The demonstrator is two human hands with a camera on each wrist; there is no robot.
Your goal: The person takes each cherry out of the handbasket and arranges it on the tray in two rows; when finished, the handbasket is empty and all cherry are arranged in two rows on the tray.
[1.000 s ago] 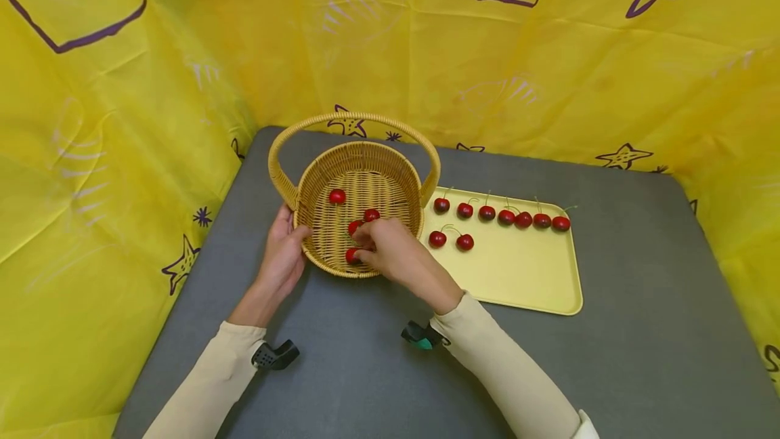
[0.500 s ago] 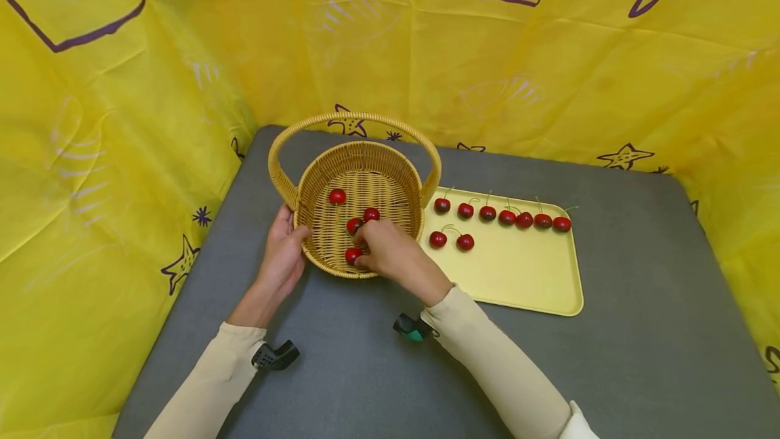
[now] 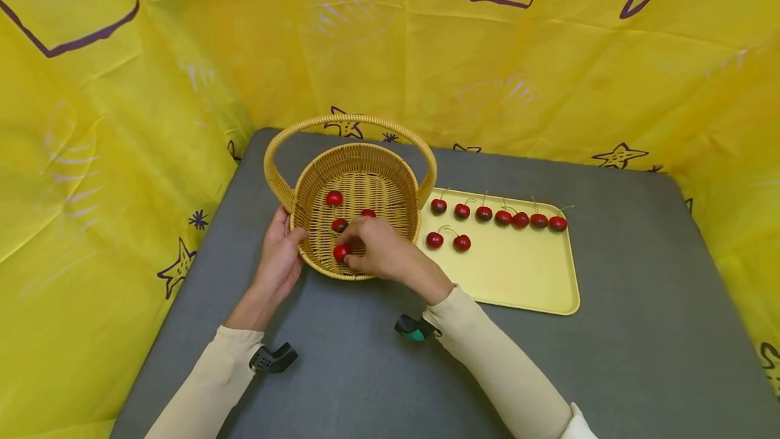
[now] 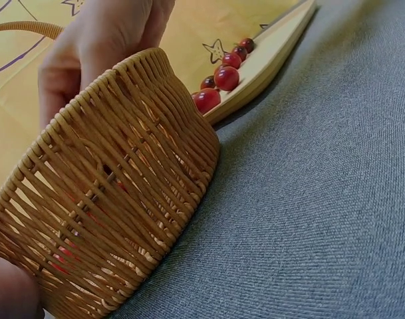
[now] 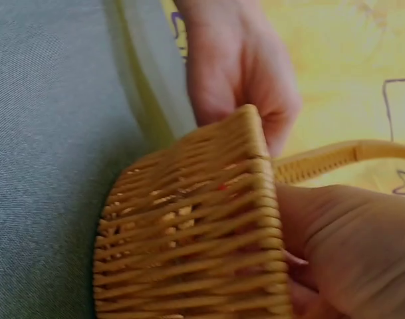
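A red near cherry [image 3: 342,253] lies inside a round wicker basket [image 3: 361,157], low and close to the front wall. The right hand [image 3: 380,249] reaches in over it, its grip drawn nearly together, thumb and forefinger bent about this cherry; how firmly they pinch cannot be told. Just beyond sits a dark-patched cherry [image 3: 339,225], with a back cherry [image 3: 334,198] farther in and a half-covered cherry [image 3: 368,213] behind the knuckles.

The left hand [image 3: 282,256] has its grip closed on the basket's left side, thumb over the rim. The arched handle [image 3: 350,118] stands up toward the far side, leaving the front free for the reaching arm.

Right of the basket, a pale yellow tray [image 3: 512,276] carries an upper row of seven cherries [image 3: 484,213] and a lower pair [image 3: 462,243], whose stems meet; the basket hides the tray's left end. All rest on a grey tabletop [image 3: 365,378] before a yellow cloth [image 3: 390,39] drawn with starfish and fish.

In both wrist views the woven wall blocks most of the contents, with only red glints between the strands. The right fingertips are hidden there, and the handle is cut off.
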